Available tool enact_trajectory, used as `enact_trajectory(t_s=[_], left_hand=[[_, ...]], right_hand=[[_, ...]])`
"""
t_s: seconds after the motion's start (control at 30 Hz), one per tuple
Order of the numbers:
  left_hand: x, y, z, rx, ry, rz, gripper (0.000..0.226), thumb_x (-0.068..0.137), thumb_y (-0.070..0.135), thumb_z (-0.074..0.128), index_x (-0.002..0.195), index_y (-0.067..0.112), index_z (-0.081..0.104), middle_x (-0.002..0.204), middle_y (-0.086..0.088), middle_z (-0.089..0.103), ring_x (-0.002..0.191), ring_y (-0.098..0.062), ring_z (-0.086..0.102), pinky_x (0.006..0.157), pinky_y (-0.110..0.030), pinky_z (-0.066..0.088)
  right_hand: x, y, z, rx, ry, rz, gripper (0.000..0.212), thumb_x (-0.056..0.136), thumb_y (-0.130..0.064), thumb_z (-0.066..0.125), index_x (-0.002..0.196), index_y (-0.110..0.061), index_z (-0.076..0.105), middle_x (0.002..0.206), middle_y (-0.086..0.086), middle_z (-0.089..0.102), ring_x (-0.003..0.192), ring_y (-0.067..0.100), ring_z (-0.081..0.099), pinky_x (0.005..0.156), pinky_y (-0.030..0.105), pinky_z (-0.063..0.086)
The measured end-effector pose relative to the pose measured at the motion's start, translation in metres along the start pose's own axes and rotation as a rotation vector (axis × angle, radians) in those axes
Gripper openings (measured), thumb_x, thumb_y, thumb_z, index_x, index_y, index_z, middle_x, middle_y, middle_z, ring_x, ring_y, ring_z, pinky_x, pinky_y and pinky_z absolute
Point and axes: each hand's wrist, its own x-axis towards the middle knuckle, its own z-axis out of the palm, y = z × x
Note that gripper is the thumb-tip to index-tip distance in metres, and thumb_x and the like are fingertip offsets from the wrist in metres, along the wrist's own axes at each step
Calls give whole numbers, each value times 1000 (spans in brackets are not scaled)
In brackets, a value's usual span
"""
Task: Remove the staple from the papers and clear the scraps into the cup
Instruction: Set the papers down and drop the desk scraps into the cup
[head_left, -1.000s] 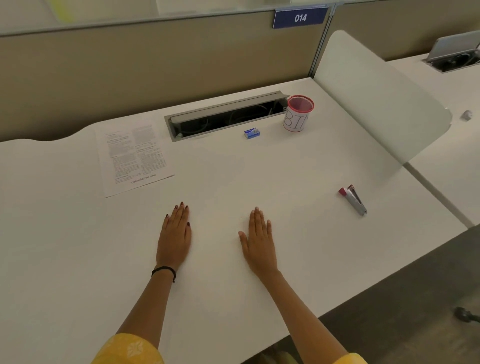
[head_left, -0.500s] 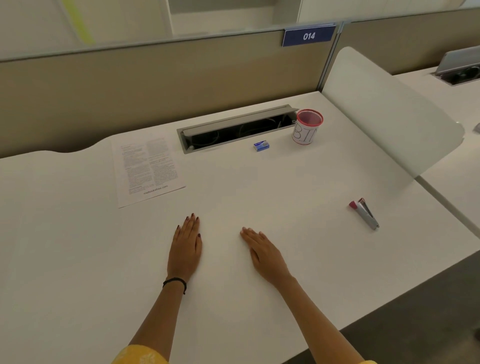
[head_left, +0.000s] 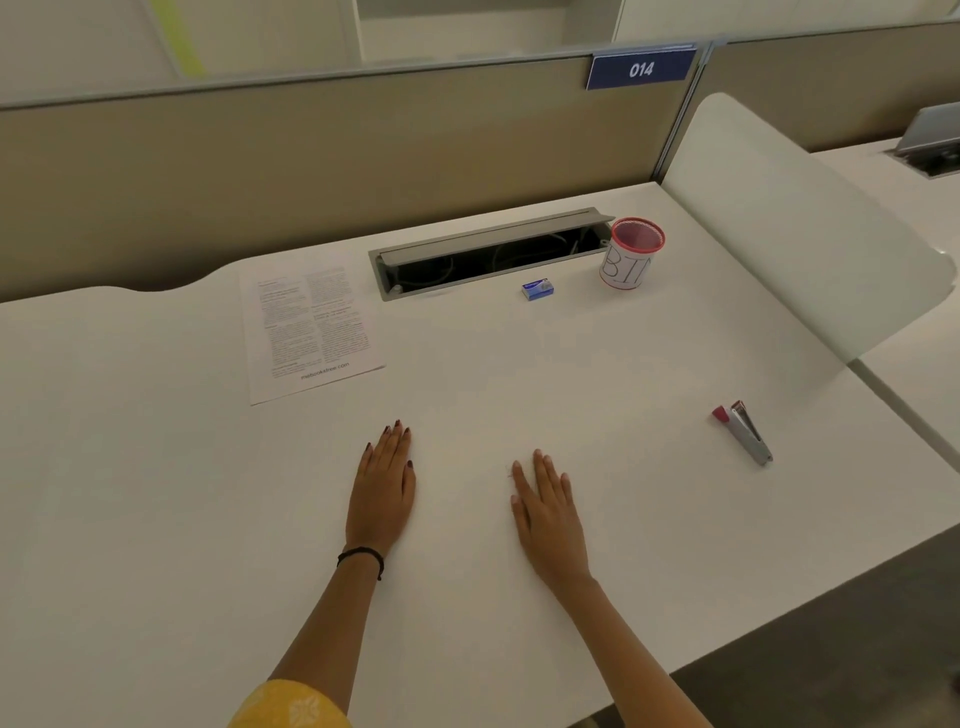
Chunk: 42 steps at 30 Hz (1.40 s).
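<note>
White laminate fills the head view: a desk (head_left: 649, 519) with both hands laid flat on it, palms down and holding nothing. The left hand (head_left: 383, 491) has its fingers pressed together and pointing straight to the far side. The right hand (head_left: 545, 506) also has its fingers close together, angled a little to the far left.

Half a second ago the right hand was turned more sharply inward toward the left one; now it lies straighter, closer to how it sat a second ago. The left hand has not shifted on the desk. The whole scene also sits differently in the frame than before, which reads as the head moving, not the objects. I judge that the work has not yet begun.

Nothing has been touched. The papers (head_left: 311, 327) lie flat at the far left, well apart from both hands; the staple in them is too small to make out. The cup (head_left: 631, 254), red-rimmed and marked in pen, stands at the far right beside the open cable tray (head_left: 483, 260), with a small blue box (head_left: 537, 289) near it. A red-tipped metal tool (head_left: 744, 431) lies to the right.
</note>
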Motion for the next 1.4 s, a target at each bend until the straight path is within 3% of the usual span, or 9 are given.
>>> enact_trajectory(t_s=[0.07,0.17,0.33,0.5,0.73,0.9,1.03,1.23,1.4], left_hand=[[0,0,0,-3,3,2,59,91,32,11,144,10,26,151,-1,24,139,-10,18,115,-29,8],[0,1,1,-11,2,5,59,91,33,11,144,11,26,151,-1,23,139,-10,17,115,-29,7],[-1,0,0,-19,10,8,58,91,32,12,143,11,26,151,0,22,139,-10,16,115,-30,8],[-1,-1,0,-14,9,12,56,92,31,13,143,11,26,151,0,22,139,-10,17,115,-31,10],[-1,-4,3,-17,-1,3,56,93,31,14,144,12,26,151,1,23,139,-10,17,115,-31,10],[0,-4,3,-8,1,7,57,92,33,13,144,11,25,151,1,21,139,-10,16,115,-30,9],[-2,-3,3,-10,-3,7,58,92,34,12,144,11,24,151,1,21,140,-11,17,115,-31,9],[0,0,1,-15,-4,2,57,92,33,12,143,12,25,151,1,22,139,-12,19,115,-31,10],[-1,0,0,-23,0,-3,57,92,33,13,144,12,23,151,3,20,139,-8,15,115,-28,7]], right_hand=[[2,6,-3,125,27,-13,53,97,-42,16,140,-17,35,150,3,29,139,16,23,116,23,11],[14,18,-14,346,42,25,41,93,-31,46,131,-17,48,127,-1,50,114,8,42,103,25,34],[42,24,-24,494,-100,-17,34,79,-23,70,112,-23,63,99,-8,52,89,9,50,80,11,36],[53,24,-24,534,-121,-14,20,77,-23,73,96,-27,70,89,-11,52,78,3,50,71,4,37],[55,22,-23,554,-130,-19,3,77,-15,72,79,-18,71,81,-11,54,74,7,54,69,13,41],[55,17,-24,520,-106,-13,20,80,-14,69,68,-28,59,78,-15,52,82,14,61,69,17,43],[54,14,-26,498,-92,-8,24,82,-12,66,68,-28,55,76,-18,51,78,10,56,67,12,39],[56,16,-26,449,-101,-61,11,84,-8,62,75,-14,61,78,-13,53,75,6,53,68,12,39],[55,26,-33,661,-20,116,10,82,-2,63,84,-11,67,86,-3,68,81,3,61,70,8,45]])
